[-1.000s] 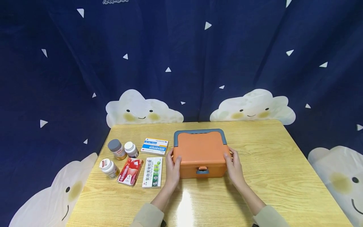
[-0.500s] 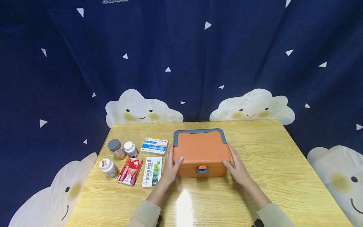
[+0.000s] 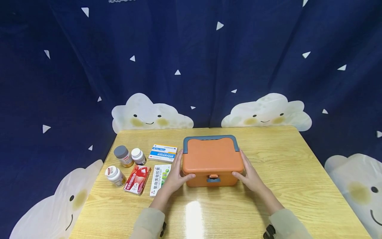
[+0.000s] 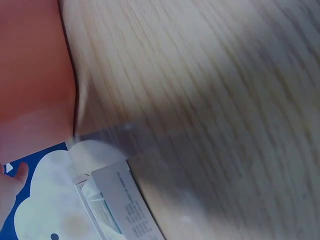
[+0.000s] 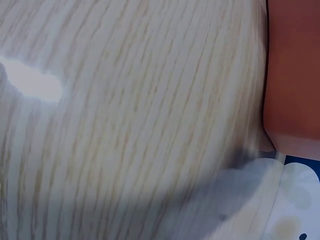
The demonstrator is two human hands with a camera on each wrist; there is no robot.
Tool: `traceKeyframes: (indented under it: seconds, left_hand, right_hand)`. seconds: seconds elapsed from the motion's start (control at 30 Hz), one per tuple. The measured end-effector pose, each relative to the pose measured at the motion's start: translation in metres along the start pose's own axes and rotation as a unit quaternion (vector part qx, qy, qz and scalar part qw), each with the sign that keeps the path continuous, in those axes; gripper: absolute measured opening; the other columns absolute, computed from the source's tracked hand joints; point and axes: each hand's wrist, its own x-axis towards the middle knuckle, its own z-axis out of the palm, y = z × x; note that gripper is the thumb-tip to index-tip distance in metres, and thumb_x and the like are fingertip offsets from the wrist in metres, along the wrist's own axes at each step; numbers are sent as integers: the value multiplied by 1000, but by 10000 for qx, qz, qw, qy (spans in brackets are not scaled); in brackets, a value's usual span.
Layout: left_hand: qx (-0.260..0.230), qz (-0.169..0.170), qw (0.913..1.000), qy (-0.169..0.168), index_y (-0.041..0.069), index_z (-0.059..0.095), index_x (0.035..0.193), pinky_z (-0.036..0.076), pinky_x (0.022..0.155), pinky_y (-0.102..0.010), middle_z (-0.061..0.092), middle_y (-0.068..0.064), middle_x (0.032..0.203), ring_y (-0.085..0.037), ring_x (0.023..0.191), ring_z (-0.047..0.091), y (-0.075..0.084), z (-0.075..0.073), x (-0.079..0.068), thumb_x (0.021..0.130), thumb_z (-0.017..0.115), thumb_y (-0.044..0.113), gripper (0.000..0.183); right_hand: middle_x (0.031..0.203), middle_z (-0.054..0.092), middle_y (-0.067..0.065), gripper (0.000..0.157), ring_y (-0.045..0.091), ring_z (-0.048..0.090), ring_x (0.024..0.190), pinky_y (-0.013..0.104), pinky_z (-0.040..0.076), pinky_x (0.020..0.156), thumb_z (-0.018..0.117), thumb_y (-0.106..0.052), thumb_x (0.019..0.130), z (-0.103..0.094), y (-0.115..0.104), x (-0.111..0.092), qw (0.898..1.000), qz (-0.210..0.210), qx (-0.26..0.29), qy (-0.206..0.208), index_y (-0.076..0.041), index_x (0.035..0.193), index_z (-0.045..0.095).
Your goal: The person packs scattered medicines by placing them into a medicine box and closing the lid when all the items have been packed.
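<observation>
- We have the orange box (image 3: 212, 156) closed on the counter (image 3: 298, 186), its latch (image 3: 213, 178) facing us, which seems to leave both ends free for holding.
- Our left grip (image 3: 175, 176) rests against the box's left side, fingers fairly straight, thumb spread across the front corner; our right grip (image 3: 250, 176) mirrors it opposite. Neither curls round the box, so we judge this a steadying touch from both sides.
- The blue-grey handle (image 3: 210, 137) lies along the top's rear edge, well apart from our thumbs.
- Left of the box, our white-and-green carton (image 3: 157, 181), blue-and-white carton (image 3: 163, 153) and red carton (image 3: 138, 179) lie flat, perhaps to keep their labels readable.
- Beyond them, our grey-capped bottle (image 3: 123, 156), small white-capped bottle (image 3: 138, 156) and white bottle (image 3: 115, 176) stand upright, probably for stability.
</observation>
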Motion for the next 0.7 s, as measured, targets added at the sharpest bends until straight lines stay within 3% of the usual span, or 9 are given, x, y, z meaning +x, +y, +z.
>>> traceKeyframes:
  seconds: [0.07,0.2,0.4,0.7]
  left_hand:
    - [45,-7,10000,26,30,1,147,18,101,-62,4,-1,153,-34,138,7,-1,1,0,74,68,51,101]
    - [114,116,9998,146,29,2,147,19,100,-63,5,-3,153,-36,138,7,-1,4,-1,75,63,57,99]
    - [232,285,9988,313,20,4,148,18,101,-62,8,-7,152,-38,137,9,0,8,-1,76,56,65,99]
    - [409,294,9978,440,24,5,148,23,101,-59,11,-6,152,-32,137,13,3,7,1,76,53,66,96]
  right_hand:
    - [150,8,23,86,43,12,135,64,15,101,63,-9,83,0,-8,0,10000,-70,43,46,-1,146,4]
    - [149,8,24,86,43,12,134,64,14,101,63,-7,82,2,2,1,9996,-249,133,92,1,145,5]
    - [150,12,19,88,40,15,135,65,16,100,65,-8,80,11,34,1,9990,-351,59,283,-6,147,7]
    - [149,19,16,83,42,22,130,66,18,96,61,-19,83,16,32,2,9975,-256,-159,642,-14,148,10]
